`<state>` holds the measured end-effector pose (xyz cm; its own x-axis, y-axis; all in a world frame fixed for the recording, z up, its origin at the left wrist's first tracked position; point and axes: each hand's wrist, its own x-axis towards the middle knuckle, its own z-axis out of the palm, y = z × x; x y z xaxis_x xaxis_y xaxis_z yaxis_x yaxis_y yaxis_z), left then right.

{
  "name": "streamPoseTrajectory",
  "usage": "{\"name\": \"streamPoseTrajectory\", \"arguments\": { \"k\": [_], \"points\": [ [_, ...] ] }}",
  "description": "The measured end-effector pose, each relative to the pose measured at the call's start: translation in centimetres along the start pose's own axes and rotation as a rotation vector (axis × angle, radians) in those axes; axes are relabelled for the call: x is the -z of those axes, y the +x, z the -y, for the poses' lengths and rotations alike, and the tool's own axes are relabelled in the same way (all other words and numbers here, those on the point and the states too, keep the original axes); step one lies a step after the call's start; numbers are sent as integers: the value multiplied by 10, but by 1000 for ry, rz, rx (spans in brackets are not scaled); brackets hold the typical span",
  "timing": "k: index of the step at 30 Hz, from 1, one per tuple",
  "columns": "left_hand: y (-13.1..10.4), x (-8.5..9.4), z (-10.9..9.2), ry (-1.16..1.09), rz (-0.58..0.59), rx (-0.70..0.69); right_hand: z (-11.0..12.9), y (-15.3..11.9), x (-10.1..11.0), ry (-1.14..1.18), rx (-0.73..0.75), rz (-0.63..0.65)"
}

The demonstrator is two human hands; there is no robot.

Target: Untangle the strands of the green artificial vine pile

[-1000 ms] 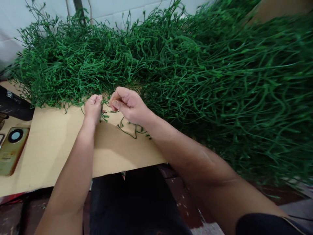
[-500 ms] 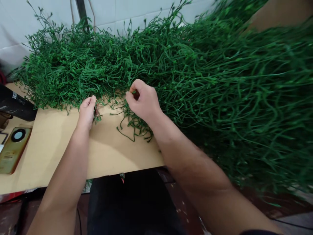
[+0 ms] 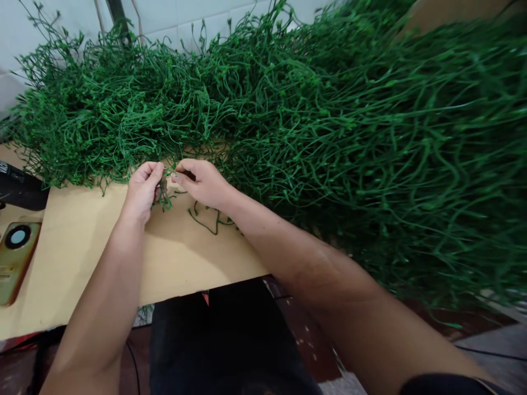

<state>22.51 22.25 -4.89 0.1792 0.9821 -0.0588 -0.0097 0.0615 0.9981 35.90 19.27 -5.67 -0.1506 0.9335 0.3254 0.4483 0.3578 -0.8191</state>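
My left hand (image 3: 144,189) is closed in a pinch above the cardboard sheet (image 3: 94,241), with short green plastic-looking stem pieces (image 3: 165,203) poking out beside its fingers. Just to its right, my right hand (image 3: 201,181) pinches the end of a thin green stem between thumb and forefinger, its fingertips almost touching the left hand's. Behind both hands a big tangled heap of green stems (image 3: 140,109) with small forked tips spreads along the wall. A few loose stems (image 3: 206,224) lie on the cardboard under my right wrist.
More long stems (image 3: 391,142) fill the right side, with a brown cardboard piece (image 3: 448,16) at the top. On the left are a black cylinder with white lettering (image 3: 20,186) and a yellowish phone (image 3: 16,263). A white tiled wall (image 3: 164,22) stands behind.
My right hand has moved left from the edge of the heap to meet my left hand, which stays closed near the same spot. The view has shifted slightly.
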Motion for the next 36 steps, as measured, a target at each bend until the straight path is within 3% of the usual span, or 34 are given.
{"name": "streamPoseTrajectory", "arguments": {
  "k": [10, 15, 19, 24, 29, 32, 36],
  "points": [
    [6, 3, 4, 7, -27, 15, 9, -5, 5, 198, 87, -246],
    [9, -2, 5, 40, -98, 7, 21, -9, 3, 374, 41, -102],
    [8, -11, 7, 92, -154, -20, 22, -9, 1, 352, 52, -58],
    [11, -14, 5, 148, -236, 42, 25, -15, 1, 182, 168, -30],
    [13, -1, -7, 153, -496, 97, 51, -35, -5, 80, 384, 214],
    [12, 5, -8, 108, -378, 59, 47, -32, -3, -80, 373, 173],
    [8, 9, -3, 14, -227, 11, 17, -16, 15, -368, 158, -85]
  ]
}}
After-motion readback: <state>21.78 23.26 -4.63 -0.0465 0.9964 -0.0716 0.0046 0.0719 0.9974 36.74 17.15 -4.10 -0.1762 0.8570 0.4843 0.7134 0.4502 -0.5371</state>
